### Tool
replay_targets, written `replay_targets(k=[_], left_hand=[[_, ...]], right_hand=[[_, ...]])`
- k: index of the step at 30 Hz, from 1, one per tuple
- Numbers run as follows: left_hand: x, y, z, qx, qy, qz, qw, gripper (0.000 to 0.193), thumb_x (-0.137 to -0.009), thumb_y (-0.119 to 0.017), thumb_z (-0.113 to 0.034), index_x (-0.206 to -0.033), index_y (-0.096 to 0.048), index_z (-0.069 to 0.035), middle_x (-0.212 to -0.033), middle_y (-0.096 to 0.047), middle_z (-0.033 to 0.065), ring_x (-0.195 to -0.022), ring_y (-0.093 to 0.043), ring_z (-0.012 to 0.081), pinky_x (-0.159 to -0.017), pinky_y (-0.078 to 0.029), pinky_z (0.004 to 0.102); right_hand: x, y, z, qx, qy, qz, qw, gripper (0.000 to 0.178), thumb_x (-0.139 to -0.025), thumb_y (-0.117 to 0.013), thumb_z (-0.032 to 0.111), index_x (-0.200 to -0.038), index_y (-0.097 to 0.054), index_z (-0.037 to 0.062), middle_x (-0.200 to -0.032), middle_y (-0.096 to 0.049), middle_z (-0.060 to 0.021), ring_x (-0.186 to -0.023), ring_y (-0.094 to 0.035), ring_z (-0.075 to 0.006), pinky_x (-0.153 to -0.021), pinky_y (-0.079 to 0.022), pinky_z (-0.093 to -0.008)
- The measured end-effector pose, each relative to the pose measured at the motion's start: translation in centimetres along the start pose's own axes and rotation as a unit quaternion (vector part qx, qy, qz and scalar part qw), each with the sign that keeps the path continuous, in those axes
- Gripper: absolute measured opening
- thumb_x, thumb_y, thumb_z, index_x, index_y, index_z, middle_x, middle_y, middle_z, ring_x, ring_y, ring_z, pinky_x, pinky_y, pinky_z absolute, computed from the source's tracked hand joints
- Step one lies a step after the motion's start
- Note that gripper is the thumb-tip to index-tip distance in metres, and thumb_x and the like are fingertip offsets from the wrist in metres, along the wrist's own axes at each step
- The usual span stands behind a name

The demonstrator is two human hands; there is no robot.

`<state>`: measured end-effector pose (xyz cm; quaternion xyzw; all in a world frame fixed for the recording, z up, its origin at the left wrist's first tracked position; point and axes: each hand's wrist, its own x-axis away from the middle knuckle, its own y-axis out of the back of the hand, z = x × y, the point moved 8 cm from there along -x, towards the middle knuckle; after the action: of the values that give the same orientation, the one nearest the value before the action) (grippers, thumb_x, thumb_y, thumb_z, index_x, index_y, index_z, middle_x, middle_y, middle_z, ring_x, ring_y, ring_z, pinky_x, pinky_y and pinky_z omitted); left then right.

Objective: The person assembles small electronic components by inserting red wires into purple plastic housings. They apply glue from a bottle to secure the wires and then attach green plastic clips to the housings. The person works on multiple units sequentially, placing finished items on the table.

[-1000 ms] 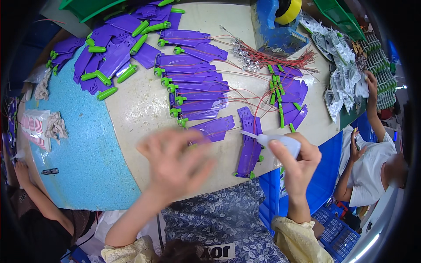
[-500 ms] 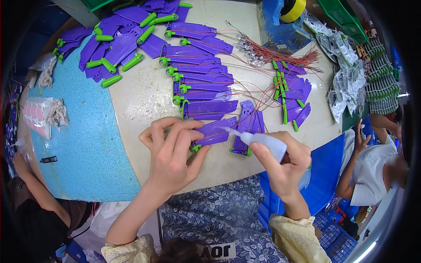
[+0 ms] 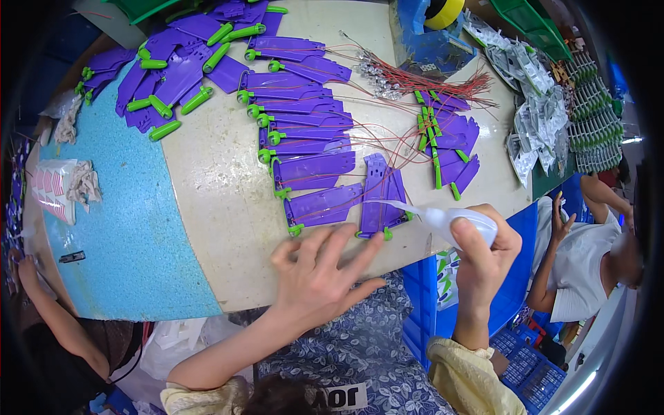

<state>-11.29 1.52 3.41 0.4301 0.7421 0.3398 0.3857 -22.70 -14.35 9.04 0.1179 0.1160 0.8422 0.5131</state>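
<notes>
My right hand [image 3: 487, 252] grips a white squeeze bottle [image 3: 441, 221] whose thin nozzle points left, over a pair of upright-lying purple plastic pieces [image 3: 374, 194] with green ends. My left hand [image 3: 319, 277] has its fingers spread, low over the table's near edge. Its index fingertip is close to the green end of that pair; whether it touches cannot be made out. Just above the other fingers lies a purple panel [image 3: 321, 206] with a green tip and a red wire, the nearest of a column of similar wired panels [image 3: 304, 111].
Loose purple and green pieces [image 3: 176, 76] are heaped at far left, beside a blue mat [image 3: 124, 235]. Red wires [image 3: 436, 90] lie at the back near a blue fixture [image 3: 422, 52]. More purple pieces [image 3: 453, 138] and silvery parts [image 3: 539, 131] lie right. Co-workers sit at both sides.
My left hand has let go of the nearest wired panel and moved right and nearer, its fingers spreading. The bottle in my right hand has shifted right, toward the upright-lying pair.
</notes>
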Motion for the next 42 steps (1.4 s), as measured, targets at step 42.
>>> replay_targets(k=[42], left_hand=[[3.6, 3.2, 3.5, 0.068, 0.077, -0.072, 0.992, 0.036, -0.069, -0.086, -0.018, -0.093, -0.061, -0.01, -0.109, -0.07, -0.0005, -0.1, -0.055, 0.0234, -0.086, -0.027, 0.0396]], right_hand=[[4.4, -3.0, -0.3, 0.114, 0.148, 0.145, 0.972, 0.017, -0.077, -0.083, 0.009, -0.086, -0.073, -0.002, -0.07, -0.07, -0.0076, -0.055, -0.061, -0.0101, -0.048, -0.042, -0.024]])
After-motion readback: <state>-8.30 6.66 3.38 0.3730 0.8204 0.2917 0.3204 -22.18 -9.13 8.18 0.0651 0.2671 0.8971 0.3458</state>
